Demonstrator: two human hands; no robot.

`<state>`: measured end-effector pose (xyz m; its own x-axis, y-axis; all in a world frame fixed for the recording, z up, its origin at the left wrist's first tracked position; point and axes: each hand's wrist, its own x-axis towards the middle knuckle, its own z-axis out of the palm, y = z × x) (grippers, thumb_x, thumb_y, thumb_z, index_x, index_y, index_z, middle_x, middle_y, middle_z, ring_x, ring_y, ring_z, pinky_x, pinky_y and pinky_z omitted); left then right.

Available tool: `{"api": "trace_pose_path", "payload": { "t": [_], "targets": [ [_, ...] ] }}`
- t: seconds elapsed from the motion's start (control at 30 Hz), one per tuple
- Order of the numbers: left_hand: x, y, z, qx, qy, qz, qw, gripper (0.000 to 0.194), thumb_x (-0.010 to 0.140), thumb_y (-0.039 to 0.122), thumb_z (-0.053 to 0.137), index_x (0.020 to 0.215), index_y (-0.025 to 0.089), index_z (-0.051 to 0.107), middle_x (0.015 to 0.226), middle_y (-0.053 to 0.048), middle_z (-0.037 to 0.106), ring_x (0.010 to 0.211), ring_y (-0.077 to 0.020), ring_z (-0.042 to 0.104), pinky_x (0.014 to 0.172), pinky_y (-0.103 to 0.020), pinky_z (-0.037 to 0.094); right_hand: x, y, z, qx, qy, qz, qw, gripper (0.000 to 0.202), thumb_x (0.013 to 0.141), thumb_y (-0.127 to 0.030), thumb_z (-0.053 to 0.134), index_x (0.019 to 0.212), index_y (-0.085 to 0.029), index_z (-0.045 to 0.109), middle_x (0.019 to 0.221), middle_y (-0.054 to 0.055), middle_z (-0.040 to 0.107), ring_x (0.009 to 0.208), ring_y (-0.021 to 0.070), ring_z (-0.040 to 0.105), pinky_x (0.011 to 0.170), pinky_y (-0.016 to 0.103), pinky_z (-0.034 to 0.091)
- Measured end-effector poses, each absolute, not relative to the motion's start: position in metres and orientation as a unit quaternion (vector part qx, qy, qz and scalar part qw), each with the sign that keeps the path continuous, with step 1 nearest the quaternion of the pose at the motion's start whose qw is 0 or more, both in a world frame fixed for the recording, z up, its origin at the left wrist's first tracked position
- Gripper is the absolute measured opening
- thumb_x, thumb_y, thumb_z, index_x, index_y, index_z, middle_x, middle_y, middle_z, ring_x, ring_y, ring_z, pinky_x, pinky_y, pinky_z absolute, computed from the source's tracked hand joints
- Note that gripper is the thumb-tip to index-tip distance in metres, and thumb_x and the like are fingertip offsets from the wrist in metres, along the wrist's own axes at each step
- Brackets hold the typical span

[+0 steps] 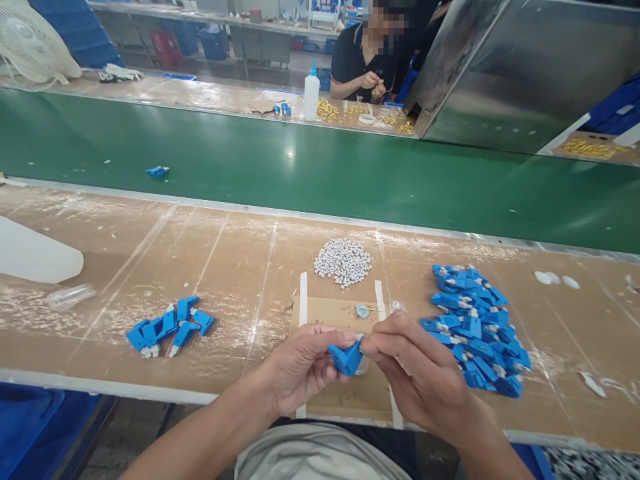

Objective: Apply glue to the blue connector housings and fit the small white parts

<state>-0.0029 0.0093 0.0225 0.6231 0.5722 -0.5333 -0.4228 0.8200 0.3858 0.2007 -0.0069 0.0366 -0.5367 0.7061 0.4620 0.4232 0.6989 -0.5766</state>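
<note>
My left hand (pixel 311 360) is closed around a small angular blue plastic piece (pixel 346 359), with a whitish bit at its upper end. The fingertips of my right hand (pixel 419 363) are pinched together right at that end; whatever lies between them is too small to make out. Below both hands lies a cardboard sheet (pixel 345 400) taped to the table. On it, just beyond my fingers, is a little pale-blue blob (pixel 362 311) with a thin stick beside it. Farther back is a heap of small grey-white pieces (pixel 343 262).
A large pile of blue pieces with whitish ends (pixel 475 333) lies on the right, a smaller group (pixel 170 325) on the left. Beyond the table runs a green conveyor belt (pixel 280 173) carrying one blue piece (pixel 158 172). Across it sits a co-worker (pixel 367 67) near a white bottle (pixel 311 97).
</note>
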Motion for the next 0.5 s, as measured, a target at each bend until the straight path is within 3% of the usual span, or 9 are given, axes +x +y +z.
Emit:
{"api": "trace_pose_path", "payload": {
  "t": [0.3, 0.5],
  "targets": [
    [-0.0036, 0.0095, 0.0159, 0.142, 0.350, 0.278, 0.883, 0.019, 0.079, 0.022, 0.079, 0.072, 0.008, 0.068, 0.063, -0.002, 0.066, 0.047, -0.0046, 0.060, 0.043, -0.008, 0.048, 0.2005, -0.0104, 0.0405, -0.323, -0.905, 0.048, 0.273, 0.036, 0.088, 0.007, 0.046, 0.115, -0.014, 0.059, 0.090, 0.010, 0.064, 0.082, 0.0229, 0.056, 0.074, 0.039, 0.052],
    [-0.0008, 0.0078, 0.0156, 0.137, 0.356, 0.268, 0.885, 0.021, 0.076, 0.024, 0.080, 0.071, 0.009, 0.067, 0.062, -0.001, 0.064, 0.048, -0.0048, 0.060, 0.041, -0.008, 0.043, 0.2062, -0.0115, 0.0358, -0.329, -0.889, 0.113, 0.296, 0.035, 0.089, 0.004, 0.048, 0.113, -0.018, 0.060, 0.086, 0.008, 0.064, 0.077, 0.0213, 0.057, 0.067, 0.035, 0.051]
  ]
}}
